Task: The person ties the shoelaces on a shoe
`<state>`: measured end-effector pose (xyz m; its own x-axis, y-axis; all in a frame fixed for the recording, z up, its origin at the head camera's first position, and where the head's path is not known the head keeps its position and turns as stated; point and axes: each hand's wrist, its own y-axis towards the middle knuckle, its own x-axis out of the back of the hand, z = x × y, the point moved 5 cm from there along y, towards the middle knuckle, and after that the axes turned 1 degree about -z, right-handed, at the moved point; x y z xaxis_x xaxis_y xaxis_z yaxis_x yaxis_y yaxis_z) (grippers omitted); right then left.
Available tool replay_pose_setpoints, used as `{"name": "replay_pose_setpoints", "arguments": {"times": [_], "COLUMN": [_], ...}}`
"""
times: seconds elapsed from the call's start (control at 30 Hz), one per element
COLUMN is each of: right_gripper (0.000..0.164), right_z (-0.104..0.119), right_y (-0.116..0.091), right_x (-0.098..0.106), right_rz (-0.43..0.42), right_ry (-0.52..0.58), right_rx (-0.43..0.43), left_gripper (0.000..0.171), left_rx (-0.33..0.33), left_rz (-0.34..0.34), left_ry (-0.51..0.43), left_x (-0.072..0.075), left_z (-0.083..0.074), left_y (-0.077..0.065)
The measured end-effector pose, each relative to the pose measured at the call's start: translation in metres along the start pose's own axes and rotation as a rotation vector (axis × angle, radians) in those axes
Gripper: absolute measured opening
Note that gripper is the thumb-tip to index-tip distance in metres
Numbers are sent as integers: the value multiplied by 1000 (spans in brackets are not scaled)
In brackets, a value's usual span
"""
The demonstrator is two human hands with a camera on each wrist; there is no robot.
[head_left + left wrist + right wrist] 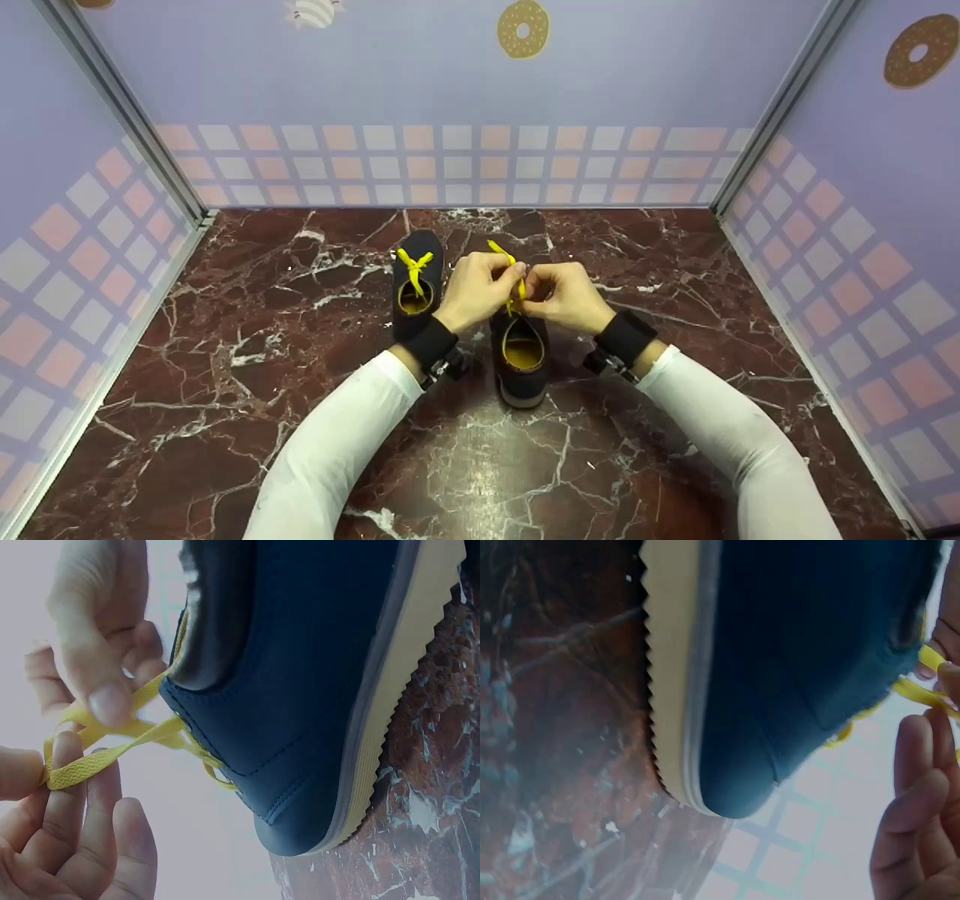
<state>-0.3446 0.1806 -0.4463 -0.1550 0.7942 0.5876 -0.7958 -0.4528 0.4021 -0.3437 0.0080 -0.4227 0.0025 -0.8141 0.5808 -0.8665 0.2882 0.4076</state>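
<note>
A dark blue shoe (521,386) with a pale ridged sole sits upright, toe pointing away from me. Over its front my left hand (478,286) pinches the yellow shoelace (84,767) between thumb and finger, drawing out a loop above the shoe. From the other side my right hand (567,297) pinches the lace closer to the shoe's opening, its thumb pressed on the crossing strands in the left wrist view. The hands nearly meet there. Left of them stands the matching shoe (418,244), its yellow lace (414,264) tied in a bow.
Both shoes rest on a dark red marbled surface (225,420) with white veins. Lilac panels with checks and doughnut prints enclose it at the back (420,82), left (45,150) and right (885,135). My left wrist lies close beside the heel of the tied shoe.
</note>
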Motion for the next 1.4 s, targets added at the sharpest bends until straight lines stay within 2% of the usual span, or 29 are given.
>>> {"name": "replay_pose_setpoints", "arguments": {"times": [0.13, 0.23, 0.47, 0.7, 0.83, 0.93, 0.97, 1.1, 1.17, 1.27, 1.33, 1.4], "right_gripper": [25, 26, 22, 5, 8, 3, 6, 39, 51, 45, 36, 32], "right_z": [-9, -12, -13, -12, -12, -14, -14, -17, -18, -19, -18, -17], "right_y": [0, 0, 1, 4, 5, 5, 5, 5, 6, 9, 11, 12], "right_x": [-7, -10, -15, -15, -12, -10, -10, -7, -5, 1, 4, 6], "right_rz": [17, 33, 42, -35, -62, -63, -56, -16, -24, -97, -168, -231], "right_ry": [15, 24, -16, -83, -78, 6, 52, 283, 396, 486, 500, 519], "right_rx": [-82, -116, -79, -86, -103, -112, -116, -138, -166, -212, -235, -243], "left_gripper": [30, 29, 29, 27, 26, 27, 27, 28, 28, 26, 25, 24], "left_rx": [1, -5, -13, -24, -16, -11, -10, 1, 14, 28, 29, 32], "left_rz": [-5, -5, 0, 7, 6, 5, 5, 2, -4, -19, -40, -67], "left_ry": [-24, -34, -46, -56, -59, -62, -65, -79, -95, -122, -135, -155], "left_x": [0, -1, -1, -2, -2, -2, -2, -2, -3, -4, -5, -5], "left_z": [-1, -2, -3, -3, -2, -1, -1, 1, 2, 3, 4, 4], "left_y": [-1, -2, -4, -6, -7, -8, -8, -9, -10, -10, -11, -10]}}
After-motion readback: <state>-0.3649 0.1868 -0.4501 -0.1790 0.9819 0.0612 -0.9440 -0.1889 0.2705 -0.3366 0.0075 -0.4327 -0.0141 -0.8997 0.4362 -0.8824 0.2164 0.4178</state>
